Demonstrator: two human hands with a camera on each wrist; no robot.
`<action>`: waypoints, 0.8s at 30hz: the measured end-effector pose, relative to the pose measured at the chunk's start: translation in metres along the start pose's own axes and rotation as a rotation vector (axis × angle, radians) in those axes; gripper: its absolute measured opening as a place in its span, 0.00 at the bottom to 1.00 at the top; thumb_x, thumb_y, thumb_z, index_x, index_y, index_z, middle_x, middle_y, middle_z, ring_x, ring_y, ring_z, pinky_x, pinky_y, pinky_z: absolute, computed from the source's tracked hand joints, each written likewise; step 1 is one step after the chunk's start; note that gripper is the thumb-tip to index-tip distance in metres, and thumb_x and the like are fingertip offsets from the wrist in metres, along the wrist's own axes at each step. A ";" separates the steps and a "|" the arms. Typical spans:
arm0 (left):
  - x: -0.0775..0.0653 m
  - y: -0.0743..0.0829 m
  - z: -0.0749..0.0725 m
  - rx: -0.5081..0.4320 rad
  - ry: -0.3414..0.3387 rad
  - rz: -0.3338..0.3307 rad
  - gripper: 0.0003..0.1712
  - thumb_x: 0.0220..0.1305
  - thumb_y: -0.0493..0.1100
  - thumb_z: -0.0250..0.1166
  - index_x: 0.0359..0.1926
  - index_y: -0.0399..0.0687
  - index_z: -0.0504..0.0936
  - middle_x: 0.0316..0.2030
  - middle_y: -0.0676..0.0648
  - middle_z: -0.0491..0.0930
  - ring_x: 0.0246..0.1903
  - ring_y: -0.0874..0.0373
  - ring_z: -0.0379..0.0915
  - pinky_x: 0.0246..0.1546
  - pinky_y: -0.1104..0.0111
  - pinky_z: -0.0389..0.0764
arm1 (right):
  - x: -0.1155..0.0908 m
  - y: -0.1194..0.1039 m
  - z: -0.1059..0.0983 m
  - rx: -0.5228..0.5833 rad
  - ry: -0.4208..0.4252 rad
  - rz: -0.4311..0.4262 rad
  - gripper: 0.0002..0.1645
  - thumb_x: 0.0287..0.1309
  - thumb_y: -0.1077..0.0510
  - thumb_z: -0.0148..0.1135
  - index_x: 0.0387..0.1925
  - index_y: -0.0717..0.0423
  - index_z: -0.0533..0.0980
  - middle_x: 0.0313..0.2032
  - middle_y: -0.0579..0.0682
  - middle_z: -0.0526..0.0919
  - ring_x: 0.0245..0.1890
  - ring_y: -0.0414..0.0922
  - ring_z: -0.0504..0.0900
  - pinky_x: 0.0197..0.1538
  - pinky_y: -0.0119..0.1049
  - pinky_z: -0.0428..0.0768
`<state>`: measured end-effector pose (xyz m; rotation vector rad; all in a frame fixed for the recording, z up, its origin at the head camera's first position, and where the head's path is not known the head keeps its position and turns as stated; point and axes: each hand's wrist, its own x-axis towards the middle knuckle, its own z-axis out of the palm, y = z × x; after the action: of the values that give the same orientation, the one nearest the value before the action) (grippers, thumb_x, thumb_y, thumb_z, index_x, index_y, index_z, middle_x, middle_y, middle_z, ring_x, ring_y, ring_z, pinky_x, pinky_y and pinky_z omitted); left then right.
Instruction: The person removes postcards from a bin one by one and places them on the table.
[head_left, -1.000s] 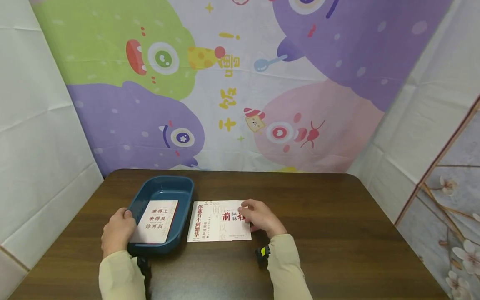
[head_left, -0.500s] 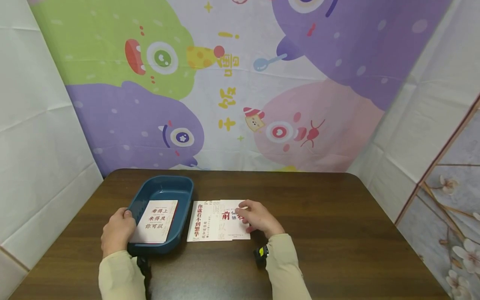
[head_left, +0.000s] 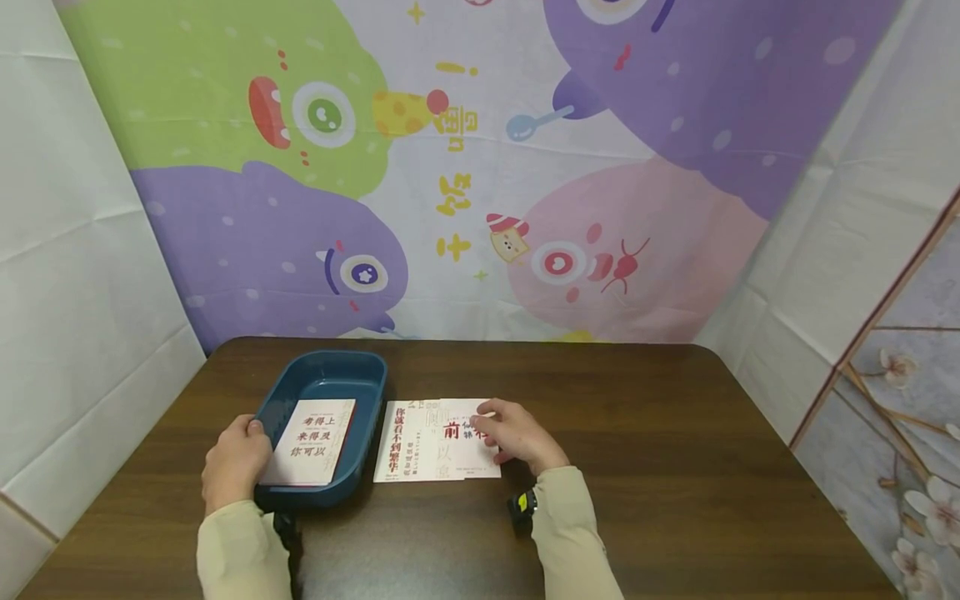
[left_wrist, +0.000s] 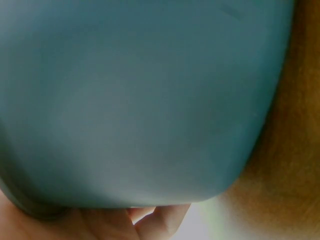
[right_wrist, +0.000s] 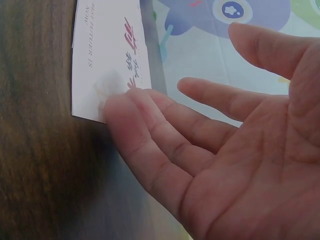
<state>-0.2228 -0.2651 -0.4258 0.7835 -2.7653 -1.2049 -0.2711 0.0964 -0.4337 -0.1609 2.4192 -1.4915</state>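
My left hand [head_left: 236, 465] grips the left rim of a dark blue tray [head_left: 377, 425], thumb over the edge. In the left wrist view the tray's wall [left_wrist: 135, 100] fills most of the picture, fingers partly hidden behind it. A white card [head_left: 309, 467] with red lettering lies in the tray's near half. Right of the tray, a white card with red characters [head_left: 457, 458] overlaps another printed card [head_left: 401, 442] on the table. My right hand [head_left: 521, 437] rests its fingertips on the upper card's right part; the right wrist view shows those fingers extended, thumb apart.
The brown wooden table [head_left: 675, 467] reaches to a cartoon-printed backdrop [head_left: 450, 308]. White cloth [head_left: 97, 250] hangs at the left side, and a flower-patterned panel [head_left: 900, 433] stands at the right. A dark device [head_left: 522, 510] is strapped to the right wrist.
My right hand and the upper card under its fingertips have shifted slightly left, farther over the other card. The left hand and tray stay in place.
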 end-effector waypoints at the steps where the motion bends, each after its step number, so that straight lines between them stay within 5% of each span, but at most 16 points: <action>1: 0.000 0.000 0.000 -0.001 0.000 -0.001 0.33 0.78 0.53 0.30 0.72 0.35 0.53 0.68 0.21 0.56 0.61 0.19 0.54 0.58 0.29 0.60 | 0.000 0.000 0.000 -0.002 0.000 0.000 0.29 0.64 0.48 0.60 0.60 0.62 0.72 0.45 0.61 0.82 0.36 0.51 0.79 0.36 0.44 0.86; 24: -0.001 0.001 -0.001 -0.009 -0.009 -0.007 0.34 0.77 0.53 0.30 0.73 0.35 0.53 0.68 0.21 0.56 0.61 0.19 0.53 0.58 0.28 0.59 | 0.001 0.001 0.001 -0.018 0.007 -0.008 0.29 0.64 0.48 0.61 0.59 0.62 0.72 0.42 0.60 0.81 0.35 0.51 0.79 0.35 0.44 0.86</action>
<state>-0.2223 -0.2649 -0.4250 0.7893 -2.7650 -1.2239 -0.2716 0.0954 -0.4354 -0.1694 2.4412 -1.4757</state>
